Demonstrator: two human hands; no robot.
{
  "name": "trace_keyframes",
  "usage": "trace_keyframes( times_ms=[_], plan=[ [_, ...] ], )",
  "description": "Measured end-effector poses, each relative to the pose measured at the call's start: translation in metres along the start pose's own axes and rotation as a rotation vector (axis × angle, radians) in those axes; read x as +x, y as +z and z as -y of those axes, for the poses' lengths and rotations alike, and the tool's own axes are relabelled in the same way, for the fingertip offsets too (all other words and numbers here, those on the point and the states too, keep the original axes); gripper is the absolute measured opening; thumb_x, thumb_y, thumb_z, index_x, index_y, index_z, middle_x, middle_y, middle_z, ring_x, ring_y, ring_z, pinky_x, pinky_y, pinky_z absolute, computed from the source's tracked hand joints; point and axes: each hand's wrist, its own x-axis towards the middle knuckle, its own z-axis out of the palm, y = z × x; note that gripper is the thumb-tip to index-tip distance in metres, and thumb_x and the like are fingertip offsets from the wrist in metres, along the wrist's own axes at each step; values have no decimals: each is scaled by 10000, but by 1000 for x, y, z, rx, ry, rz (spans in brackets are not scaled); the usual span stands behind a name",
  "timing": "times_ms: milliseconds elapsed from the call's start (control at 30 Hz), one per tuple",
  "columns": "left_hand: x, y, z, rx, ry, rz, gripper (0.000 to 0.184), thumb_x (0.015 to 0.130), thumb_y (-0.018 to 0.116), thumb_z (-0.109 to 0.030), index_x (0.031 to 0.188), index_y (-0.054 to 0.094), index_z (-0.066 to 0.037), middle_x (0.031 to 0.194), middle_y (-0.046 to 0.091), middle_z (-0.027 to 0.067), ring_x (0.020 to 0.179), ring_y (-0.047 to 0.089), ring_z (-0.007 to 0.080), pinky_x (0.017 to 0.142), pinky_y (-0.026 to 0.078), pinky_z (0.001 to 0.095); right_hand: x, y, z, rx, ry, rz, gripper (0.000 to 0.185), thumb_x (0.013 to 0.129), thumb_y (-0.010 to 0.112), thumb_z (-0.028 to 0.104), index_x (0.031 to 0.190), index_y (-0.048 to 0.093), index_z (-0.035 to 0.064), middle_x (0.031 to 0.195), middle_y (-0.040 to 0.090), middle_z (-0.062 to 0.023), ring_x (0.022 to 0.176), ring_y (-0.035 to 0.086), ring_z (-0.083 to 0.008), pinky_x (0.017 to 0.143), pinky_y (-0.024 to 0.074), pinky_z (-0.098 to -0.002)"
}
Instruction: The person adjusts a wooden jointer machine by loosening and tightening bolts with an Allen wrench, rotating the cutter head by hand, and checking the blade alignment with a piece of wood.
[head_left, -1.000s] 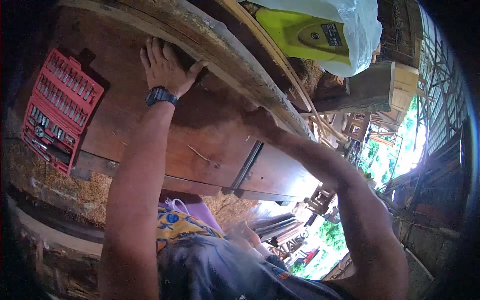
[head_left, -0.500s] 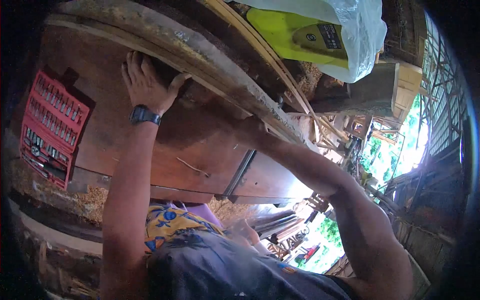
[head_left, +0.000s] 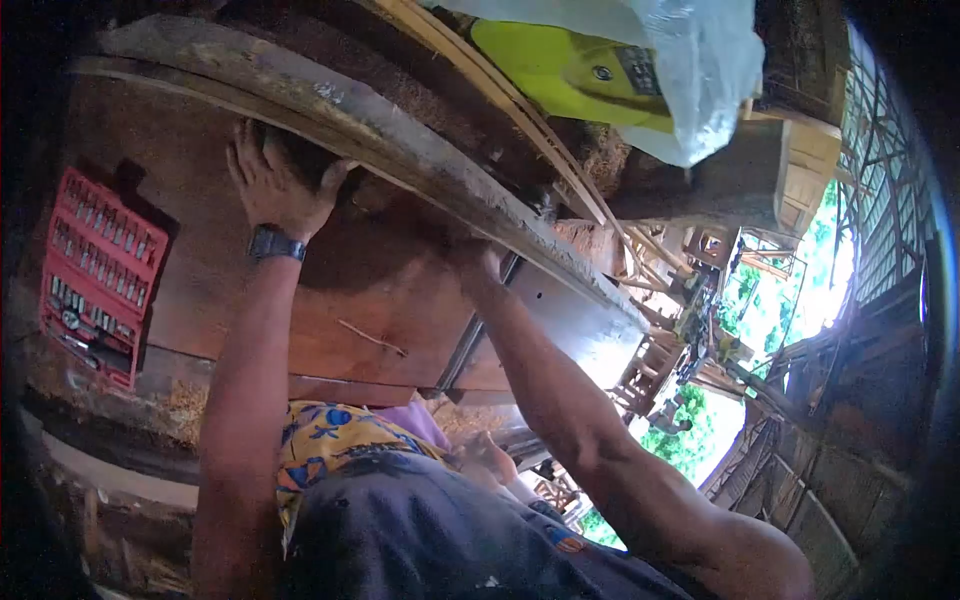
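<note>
My left hand (head_left: 285,190), with a dark watch (head_left: 272,243) at its wrist, lies on a reddish-brown wooden panel (head_left: 210,290). Its fingers are spread and the thumb stands apart, close to a long wooden edge strip (head_left: 400,170). A dark patch shows between thumb and fingers; I cannot tell if it is shadow or an object. My right hand (head_left: 470,258) reaches to the panel beneath the same strip. Shadow and blur hide its fingers and anything in them. A thin pale stick or cord (head_left: 372,338) rests on the panel between my arms.
An open red socket set case (head_left: 105,275) lies at the left. Beyond the strip are a yellow-green item (head_left: 570,70) in a plastic bag (head_left: 705,90) and long thin wood strips (head_left: 520,100). Wood shavings (head_left: 185,405) lie along the near edge. Clutter fills the right.
My right forearm has swung inward and lower, and the right hand has shifted slightly left along the strip. My left hand keeps its spread pose on the panel. The view has shifted slightly.
</note>
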Motion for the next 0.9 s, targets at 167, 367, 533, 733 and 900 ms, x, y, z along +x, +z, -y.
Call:
trace_keyframes(
  times_ms=[167,367,533,733,900],
  plan=[
    [0,7,7,15,-51,51,1263,729,436,-927,1450,342,106,1529,308,283,1480,202,409,1208,154,599,12,4,-18,-42,-237,-20,495,941,578,451,1213,663,45,1169,685,-192,1164,616,-352,981,489,-449],
    [1,1,1,86,-102,201,1276,736,422,-928,1461,325,118,1546,266,311,1481,187,427,1214,136,589,7,10,-68,-414,-636,-215,436,934,621,410,1197,680,67,1143,694,-159,1147,627,-322,918,529,-431],
    [1,6,5,43,-57,102,1261,743,434,-916,1433,349,137,1525,295,319,1475,200,431,1209,134,592,-19,-27,-31,-522,-577,-124,320,874,645,321,1110,711,114,1081,697,-172,1098,646,-336,936,510,-481],
    [1,4,3,147,-76,180,1232,745,457,-903,1412,378,130,1516,314,311,1472,209,430,1209,136,589,-20,-34,-1,-792,-647,-33,280,857,651,314,974,688,63,920,708,-186,848,715,-358,745,573,-494],
    [1,4,4,38,-74,97,1233,743,465,-902,1417,374,127,1513,319,308,1472,220,418,1213,136,584,-18,-31,-2,-775,-606,-52,408,840,695,371,1094,644,56,949,714,-213,893,712,-379,768,573,-500]
  ],
)
